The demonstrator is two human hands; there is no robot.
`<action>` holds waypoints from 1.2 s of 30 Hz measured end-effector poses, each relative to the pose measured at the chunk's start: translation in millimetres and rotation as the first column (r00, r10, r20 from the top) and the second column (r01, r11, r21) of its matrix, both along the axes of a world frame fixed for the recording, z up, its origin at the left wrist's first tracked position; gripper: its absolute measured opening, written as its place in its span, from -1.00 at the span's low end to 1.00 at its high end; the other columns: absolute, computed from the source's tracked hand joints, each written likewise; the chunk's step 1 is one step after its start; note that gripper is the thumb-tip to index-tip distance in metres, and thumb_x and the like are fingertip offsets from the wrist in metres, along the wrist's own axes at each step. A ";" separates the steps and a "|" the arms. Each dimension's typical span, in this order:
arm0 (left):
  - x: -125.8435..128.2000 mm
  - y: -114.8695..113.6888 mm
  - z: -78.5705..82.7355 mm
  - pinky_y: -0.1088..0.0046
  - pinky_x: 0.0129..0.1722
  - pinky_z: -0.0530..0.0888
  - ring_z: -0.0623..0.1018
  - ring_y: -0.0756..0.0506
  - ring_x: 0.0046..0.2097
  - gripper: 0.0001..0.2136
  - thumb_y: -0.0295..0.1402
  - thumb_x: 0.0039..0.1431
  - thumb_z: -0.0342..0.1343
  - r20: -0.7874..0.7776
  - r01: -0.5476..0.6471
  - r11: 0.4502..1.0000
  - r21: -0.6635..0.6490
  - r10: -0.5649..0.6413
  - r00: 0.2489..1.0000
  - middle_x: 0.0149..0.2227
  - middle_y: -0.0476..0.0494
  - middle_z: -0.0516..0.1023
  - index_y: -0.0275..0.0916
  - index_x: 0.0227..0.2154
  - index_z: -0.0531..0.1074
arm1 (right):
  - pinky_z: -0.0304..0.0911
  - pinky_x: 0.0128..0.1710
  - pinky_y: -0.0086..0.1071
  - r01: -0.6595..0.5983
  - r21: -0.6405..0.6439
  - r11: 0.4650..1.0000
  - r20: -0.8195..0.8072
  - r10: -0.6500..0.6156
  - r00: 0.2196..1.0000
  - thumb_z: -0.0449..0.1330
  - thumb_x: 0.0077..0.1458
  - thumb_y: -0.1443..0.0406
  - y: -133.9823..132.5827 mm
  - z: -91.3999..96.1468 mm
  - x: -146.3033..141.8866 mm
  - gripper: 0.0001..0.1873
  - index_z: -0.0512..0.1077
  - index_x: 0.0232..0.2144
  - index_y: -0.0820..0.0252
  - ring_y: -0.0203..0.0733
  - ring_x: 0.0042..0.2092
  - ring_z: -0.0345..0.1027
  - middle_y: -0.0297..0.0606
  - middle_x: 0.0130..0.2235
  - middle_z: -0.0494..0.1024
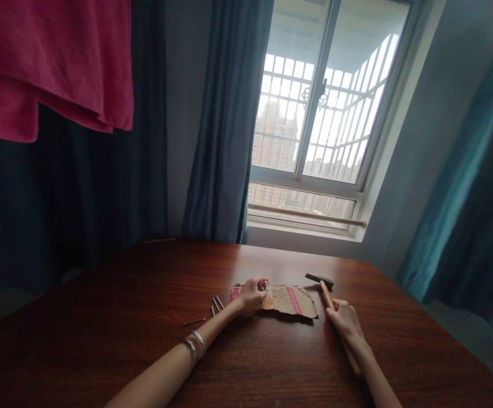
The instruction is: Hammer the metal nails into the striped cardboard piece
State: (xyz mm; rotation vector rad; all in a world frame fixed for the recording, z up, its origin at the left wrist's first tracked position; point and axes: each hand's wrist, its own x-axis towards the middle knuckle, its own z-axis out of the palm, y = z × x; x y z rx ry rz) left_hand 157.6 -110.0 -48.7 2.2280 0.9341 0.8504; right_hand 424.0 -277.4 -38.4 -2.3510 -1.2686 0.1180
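My right hand (344,320) is wrapped round the wooden handle (327,294) of a hammer. The hammer's dark head (319,280) points away from me, just above or on the table; I cannot tell which. A flat tan piece of cardboard (297,300), dotted with small dark marks and crossed by pink strips, lies in front of me. Over its left part, my left hand (253,294) pinches a small shiny metal piece (266,286) whose exact kind is too small to make out. Thin metal rods (217,304) lie left of the cardboard, one nearer to me.
The brown wooden table (144,340) reaches to the wall below a barred window (310,113). Blue curtains (225,124) hang on both sides. A pink cloth (59,62) hangs at upper left. A thin stick-like thing (160,240) lies at the table's far edge.
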 end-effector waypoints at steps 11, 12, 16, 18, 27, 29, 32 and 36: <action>-1.7 5.5 -5.6 0.50 -0.31 0.37 0.47 -0.06 -0.32 -0.48 -0.39 -0.22 0.19 0.013 0.045 0.999 -0.016 -0.045 0.999 -0.31 -0.13 0.54 -0.34 -0.07 0.40 | 0.19 -0.28 -0.41 -0.016 -0.055 0.998 0.079 0.021 0.997 0.06 -0.05 0.26 -0.3 1.0 -4.7 -0.61 0.48 -0.15 0.13 -0.04 -0.15 0.43 -0.09 -0.23 0.57; -2.1 5.6 -5.1 0.49 -0.30 0.37 0.47 -0.07 -0.32 -0.47 -0.38 -0.22 0.20 0.015 0.056 0.998 -0.022 -0.056 0.998 -0.30 -0.14 0.54 -0.35 -0.06 0.40 | 0.19 -0.28 -0.40 -0.020 -0.061 0.998 0.089 0.025 0.996 0.06 -0.05 0.26 -0.3 0.9 -4.8 -0.61 0.48 -0.14 0.12 -0.04 -0.15 0.42 -0.09 -0.23 0.57; -4.6 5.8 -1.9 0.48 -0.25 0.38 0.47 -0.09 -0.27 -0.46 -0.34 -0.23 0.24 0.025 0.087 0.995 -0.045 -0.086 0.996 -0.26 -0.16 0.53 -0.34 -0.07 0.40 | 0.20 -0.25 -0.37 -0.018 -0.086 0.996 0.133 0.030 0.991 0.06 -0.02 0.23 -1.8 0.9 -4.3 -0.60 0.46 -0.11 0.11 -0.02 -0.13 0.41 -0.06 -0.20 0.55; -5.9 6.2 -0.5 0.46 -0.22 0.37 0.47 -0.10 -0.25 -0.46 -0.32 -0.24 0.25 0.024 0.100 0.994 -0.052 -0.099 0.995 -0.23 -0.17 0.52 -0.32 -0.08 0.40 | 0.20 -0.23 -0.36 -0.011 -0.089 0.996 0.163 0.025 0.986 0.06 -0.01 0.21 -3.9 1.3 -4.1 -0.61 0.46 -0.12 0.12 -0.02 -0.12 0.40 -0.04 -0.17 0.52; -6.8 17.2 -6.8 0.45 -0.25 0.39 0.46 -0.07 -0.27 -0.36 -0.28 -0.25 0.27 0.040 0.202 0.972 -0.124 -0.199 0.979 -0.32 -0.10 0.49 -0.32 0.00 0.31 | 0.20 -0.22 -0.34 -0.016 -0.110 0.994 0.144 0.032 0.989 0.08 0.00 0.14 -9.7 2.4 -3.9 -0.61 0.45 -0.13 0.10 -0.01 -0.11 0.39 -0.05 -0.18 0.52; -7.0 19.9 -8.9 0.45 -0.24 0.38 0.45 -0.07 -0.26 -0.34 -0.27 -0.26 0.28 0.036 0.202 0.973 -0.112 -0.199 0.979 -0.32 -0.09 0.48 -0.32 0.01 0.30 | 0.19 -0.22 -0.36 -0.033 -0.108 0.994 0.134 0.047 0.990 0.08 0.01 0.15 -8.9 1.2 -1.9 -0.63 0.45 -0.13 0.11 -0.03 -0.11 0.40 -0.06 -0.20 0.53; -8.0 22.8 -11.1 0.45 -0.24 0.37 0.44 -0.06 -0.27 -0.31 -0.25 -0.25 0.28 0.032 0.220 0.969 -0.115 -0.218 0.975 -0.31 -0.09 0.47 -0.32 0.03 0.28 | 0.19 -0.23 -0.38 -0.039 -0.107 0.994 0.125 0.052 0.991 0.09 0.01 0.16 -7.9 0.4 -0.2 -0.65 0.46 -0.15 0.12 -0.05 -0.13 0.40 -0.07 -0.22 0.54; -12.1 25.1 -8.2 0.46 -0.24 0.37 0.44 -0.05 -0.28 -0.30 -0.23 -0.23 0.27 0.024 0.273 0.951 -0.146 -0.273 0.962 -0.27 -0.10 0.47 -0.33 0.05 0.24 | 0.19 -0.26 -0.40 -0.011 -0.116 0.993 0.141 0.027 0.990 0.06 0.03 0.09 -8.8 3.4 -4.3 -0.62 0.46 -0.16 0.13 -0.07 -0.17 0.40 -0.08 -0.23 0.52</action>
